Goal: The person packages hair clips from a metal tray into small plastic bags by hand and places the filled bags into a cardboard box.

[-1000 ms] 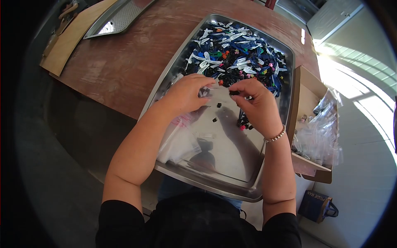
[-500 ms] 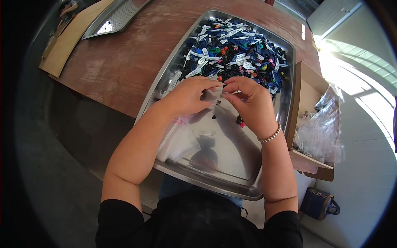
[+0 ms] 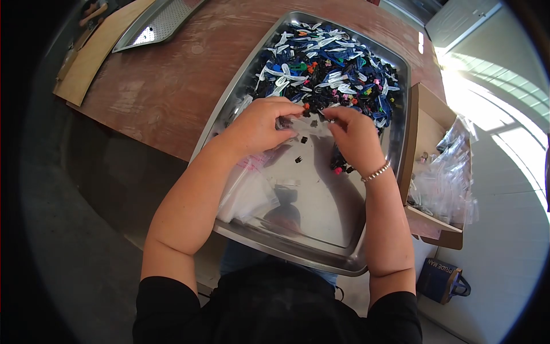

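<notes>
A steel tray point(image 3: 321, 258) holds a heap of hair clips point(image 3: 335, 63), white, blue and black, mixed with small coloured flower pieces. My left hand point(image 3: 260, 126) curls around a clear plastic bag point(image 3: 285, 122), mostly hidden by its fingers. At the near edge of the heap, my right hand point(image 3: 356, 137) has thumb and fingertips drawn together; what lies between them is too small to make out. Small black claw clips point(image 3: 304, 140) lie on the bare metal between my hands. More dark pieces and a pink flower clip point(image 3: 338, 170) sit under my right wrist.
A stack of clear bags point(image 3: 246, 192) lies in the tray under my left forearm. To the right, a cardboard box point(image 3: 417, 123) contains filled plastic bags point(image 3: 438, 180). A perforated metal tray point(image 3: 157, 28) rests on the reddish tabletop point(image 3: 172, 92). A dark bag point(image 3: 438, 281) stands on the floor.
My hands have moved apart: the right hand shifted right, away from the bag, toward the heap's near edge. My left hand stays nearly in place with the bag.
</notes>
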